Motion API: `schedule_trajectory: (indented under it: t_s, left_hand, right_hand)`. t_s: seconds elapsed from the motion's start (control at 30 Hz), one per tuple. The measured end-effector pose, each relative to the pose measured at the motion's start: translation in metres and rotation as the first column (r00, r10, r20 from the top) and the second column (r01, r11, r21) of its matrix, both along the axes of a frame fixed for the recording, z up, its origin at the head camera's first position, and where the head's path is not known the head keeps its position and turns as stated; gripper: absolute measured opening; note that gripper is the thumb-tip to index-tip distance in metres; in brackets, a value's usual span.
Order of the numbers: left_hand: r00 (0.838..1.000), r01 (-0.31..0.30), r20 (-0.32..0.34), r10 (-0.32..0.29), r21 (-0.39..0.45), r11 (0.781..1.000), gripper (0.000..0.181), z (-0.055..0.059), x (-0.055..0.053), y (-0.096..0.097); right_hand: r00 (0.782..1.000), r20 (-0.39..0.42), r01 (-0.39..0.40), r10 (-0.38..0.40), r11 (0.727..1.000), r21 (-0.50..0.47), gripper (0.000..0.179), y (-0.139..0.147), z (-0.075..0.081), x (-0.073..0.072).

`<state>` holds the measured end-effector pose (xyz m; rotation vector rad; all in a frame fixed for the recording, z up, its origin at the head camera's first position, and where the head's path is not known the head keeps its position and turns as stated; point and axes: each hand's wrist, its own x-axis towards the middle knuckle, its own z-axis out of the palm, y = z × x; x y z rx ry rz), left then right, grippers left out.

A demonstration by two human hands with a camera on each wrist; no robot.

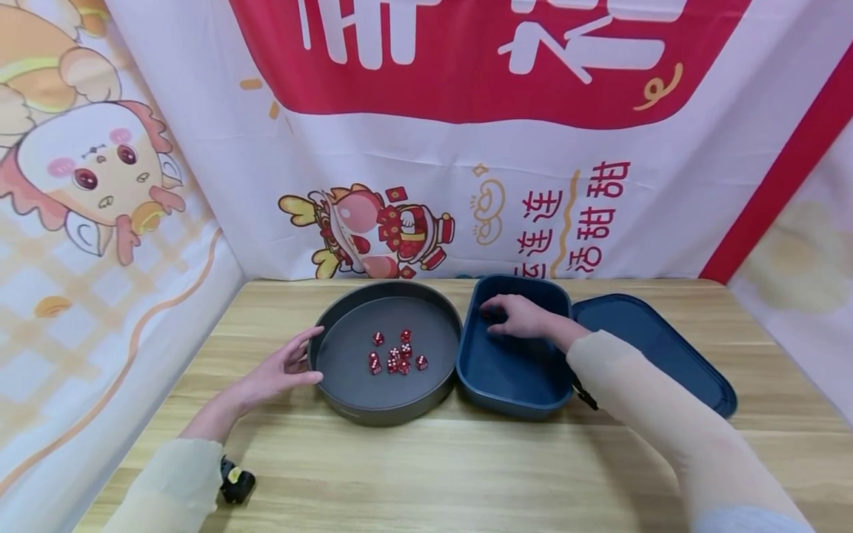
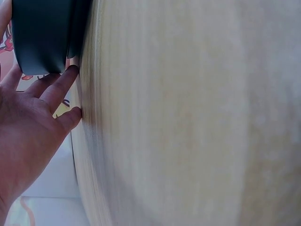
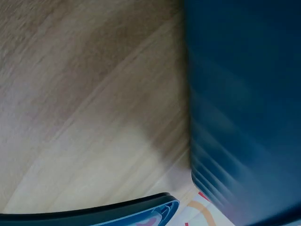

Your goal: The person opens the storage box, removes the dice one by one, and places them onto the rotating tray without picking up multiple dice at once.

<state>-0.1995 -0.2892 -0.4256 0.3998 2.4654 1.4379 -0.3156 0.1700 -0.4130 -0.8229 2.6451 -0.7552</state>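
Observation:
A round dark grey pan [image 1: 373, 396] stands on the table with several red dice [image 1: 393, 359] grouped on its floor. My left hand [image 1: 283, 370] rests on the pan's left side, fingers spread and fairly straight. In the left wrist view, those fingers lie along the pan's dark outer wall [image 2: 42, 37]. My right hand [image 1: 523, 317] reaches into a deep blue box [image 1: 516, 377] just right of the pan. A small dark red thing, apparently a die [image 1: 489, 314], shows between its thumb and forefinger. That hand is out of sight in the right wrist view, behind the box wall [image 3: 244, 108].
A flat blue lid [image 1: 656, 355] lies on the wooden table [image 1: 400, 474] to the right of the box. Printed cloth [image 1: 413, 148] hangs behind the table, and another cloth [image 1: 100, 311] hangs at the left side.

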Motion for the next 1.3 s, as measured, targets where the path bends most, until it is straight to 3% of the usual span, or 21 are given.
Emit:
schedule_trajectory:
  t_s: [0.2, 0.4, 0.7, 0.93, 1.3]
  left_hand:
    - [1.0, -0.009, 0.02, 0.009, 0.007, 1.0, 0.079, 0.001, -0.002, 0.001]
    - [1.0, -0.005, 0.021, 0.005, 0.01, 1.0, 0.078, 0.002, -0.002, 0.001]
    - [1.0, 0.006, 0.018, -0.007, 0.017, 1.0, 0.079, 0.001, -0.002, 0.002]
    - [1.0, 0.03, -0.005, -0.03, 0.047, 0.998, 0.08, 0.001, -0.001, 0.0]
    - [1.0, 0.016, -0.005, -0.016, 0.033, 0.999, 0.08, -0.002, 0.0, -0.001]
  right_hand:
    - [1.0, -0.001, -0.002, 0.002, 0.999, -0.033, 0.034, 0.003, 0.0, 0.002]
    - [0.999, 0.05, -0.003, 0.006, 0.999, -0.053, 0.02, 0.005, -0.002, 0.004]
    - [0.999, 0.047, 0.0, 0.004, 0.997, -0.073, 0.016, 0.009, -0.001, 0.009]
    - [1.0, 0.017, 0.015, -0.013, 0.994, -0.11, 0.014, 0.014, 0.013, 0.014]
    - [0.997, -0.066, -0.037, 0.027, 0.986, -0.165, 0.015, 0.007, 0.041, 0.028]
